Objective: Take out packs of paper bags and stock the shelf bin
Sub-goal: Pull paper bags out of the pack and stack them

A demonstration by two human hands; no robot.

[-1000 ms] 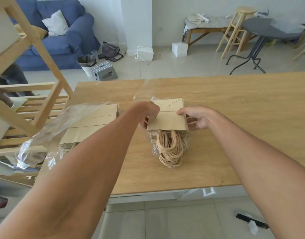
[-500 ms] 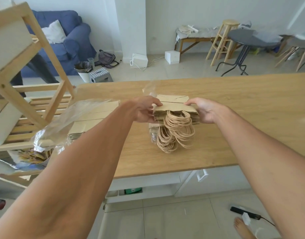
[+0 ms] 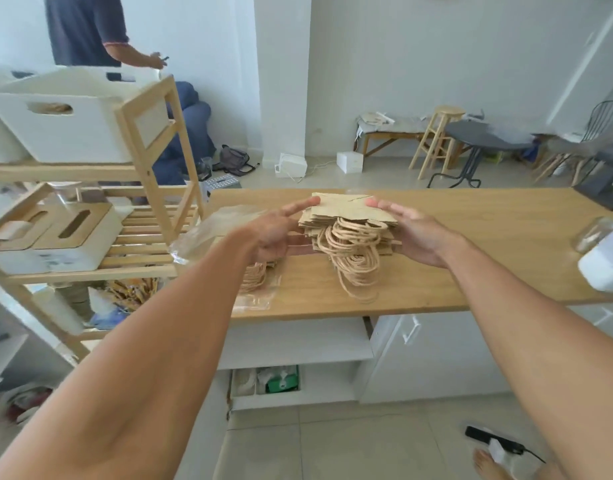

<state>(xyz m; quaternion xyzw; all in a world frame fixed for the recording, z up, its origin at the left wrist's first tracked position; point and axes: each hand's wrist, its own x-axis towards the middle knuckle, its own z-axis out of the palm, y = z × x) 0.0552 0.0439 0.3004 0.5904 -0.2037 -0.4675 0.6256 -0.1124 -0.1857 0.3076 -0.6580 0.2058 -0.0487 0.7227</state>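
Note:
A stack of brown paper bags [image 3: 346, 213] with twisted rope handles hanging down is lifted above the wooden table [image 3: 471, 244]. My left hand [image 3: 277, 233] grips its left side, index finger stretched along the top edge. My right hand [image 3: 416, 233] holds its right side. A second pack of bags [image 3: 253, 275] lies on the table at the left, partly hidden by my left arm, with loose clear plastic wrap [image 3: 208, 233] over it. A white shelf bin [image 3: 66, 123] sits on the top of the wooden shelf rack [image 3: 152, 188] at the left.
White boxes with wooden slotted lids [image 3: 52, 233] sit on the rack's middle shelf. A person in a dark shirt [image 3: 87, 29] stands behind the rack. A glass jar and a white bottle [image 3: 602, 261] stand at the table's right edge. A stool and round table stand beyond.
Both hands have raised the stack of bags off the table and clear of its plastic sleeve. My view has tilted up, bringing the white bin and the person into sight.

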